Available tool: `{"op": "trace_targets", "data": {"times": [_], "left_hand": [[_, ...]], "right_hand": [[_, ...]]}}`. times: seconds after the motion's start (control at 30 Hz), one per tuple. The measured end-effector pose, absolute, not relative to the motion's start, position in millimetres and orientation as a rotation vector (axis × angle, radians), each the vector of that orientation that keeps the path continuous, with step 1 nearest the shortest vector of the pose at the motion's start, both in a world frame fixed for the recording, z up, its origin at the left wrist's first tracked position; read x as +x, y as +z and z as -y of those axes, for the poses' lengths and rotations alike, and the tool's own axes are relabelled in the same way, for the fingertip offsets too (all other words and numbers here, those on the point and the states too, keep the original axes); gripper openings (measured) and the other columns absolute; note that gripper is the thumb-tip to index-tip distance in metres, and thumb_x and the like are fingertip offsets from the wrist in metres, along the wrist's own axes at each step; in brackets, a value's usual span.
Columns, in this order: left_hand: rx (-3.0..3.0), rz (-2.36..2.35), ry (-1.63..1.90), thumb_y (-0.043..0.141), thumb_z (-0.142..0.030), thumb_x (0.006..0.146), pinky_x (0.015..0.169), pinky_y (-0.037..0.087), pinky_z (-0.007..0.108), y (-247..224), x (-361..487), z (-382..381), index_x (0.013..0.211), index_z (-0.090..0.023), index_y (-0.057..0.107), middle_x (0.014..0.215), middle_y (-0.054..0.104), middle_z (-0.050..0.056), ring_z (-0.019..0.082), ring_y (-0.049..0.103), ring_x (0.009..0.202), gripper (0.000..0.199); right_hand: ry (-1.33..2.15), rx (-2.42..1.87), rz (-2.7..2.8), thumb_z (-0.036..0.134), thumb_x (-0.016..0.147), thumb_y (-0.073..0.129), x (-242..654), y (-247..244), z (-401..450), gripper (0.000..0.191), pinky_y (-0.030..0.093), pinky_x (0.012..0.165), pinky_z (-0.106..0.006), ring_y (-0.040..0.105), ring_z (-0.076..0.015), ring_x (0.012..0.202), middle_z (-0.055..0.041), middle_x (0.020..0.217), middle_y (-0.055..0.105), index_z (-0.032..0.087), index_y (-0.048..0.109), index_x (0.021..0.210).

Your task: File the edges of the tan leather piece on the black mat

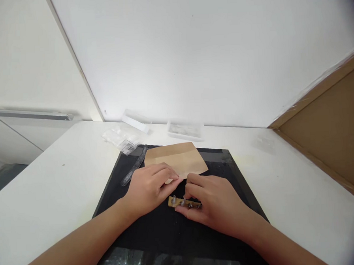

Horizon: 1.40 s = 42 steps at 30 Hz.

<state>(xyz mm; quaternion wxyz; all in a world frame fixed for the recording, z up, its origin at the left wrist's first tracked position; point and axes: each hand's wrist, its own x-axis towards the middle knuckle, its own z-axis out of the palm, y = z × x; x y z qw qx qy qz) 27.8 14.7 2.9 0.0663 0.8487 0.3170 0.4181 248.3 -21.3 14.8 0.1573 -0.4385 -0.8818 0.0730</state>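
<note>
My right hand (216,201) grips a small tan strip (170,202) by its right part, thumb in front and bent fingers behind. On the strip stand small clear pieces (183,202) and dark round bits (190,205), too small to name surely. My left hand (154,186) is closed, thumb and forefinger tips pressed together at the near edge of a brown paper sheet (176,158). What those fingertips hold, if anything, is hidden. Both hands are over a black mat (164,236).
A grey nail file (135,165) lies left of the paper. Behind are a crumpled clear plastic bag (120,139), a white box lid (135,122) and a translucent box (185,131) with pale pieces inside. The white table (50,202) meets a white wall; a brown-framed panel (322,129) stands right.
</note>
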Motion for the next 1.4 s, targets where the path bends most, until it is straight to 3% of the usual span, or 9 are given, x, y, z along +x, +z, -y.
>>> {"op": "trace_targets", "data": {"times": [0.8,1.4], "left_hand": [[2.55,-1.001,1.215,0.066,-0.021,0.095,0.063,0.05,0.023,5.5,29.9,-13.2,0.087,-0.02,0.066,0.087,0.075,0.0,0.011,0.068,0.071,0.008],[2.544,-1.013,1.174,0.064,-0.022,0.095,0.06,0.05,0.023,4.8,29.5,-11.8,0.088,-0.02,0.067,0.087,0.075,0.001,0.011,0.067,0.067,0.007]], "right_hand": [[0.117,-1.265,2.555,0.044,0.09,0.07,243.8,15.1,23.5,0.027,0.031,0.059,-0.03,0.057,-0.0121,0.064,0.0012,0.081,0.062,0.021,0.062,0.079],[0.115,-1.251,2.596,0.049,0.09,0.07,245.9,19.4,22.5,0.028,0.032,0.06,-0.03,0.06,-0.0134,0.067,0.0002,0.085,0.064,0.021,0.066,0.085]]}}
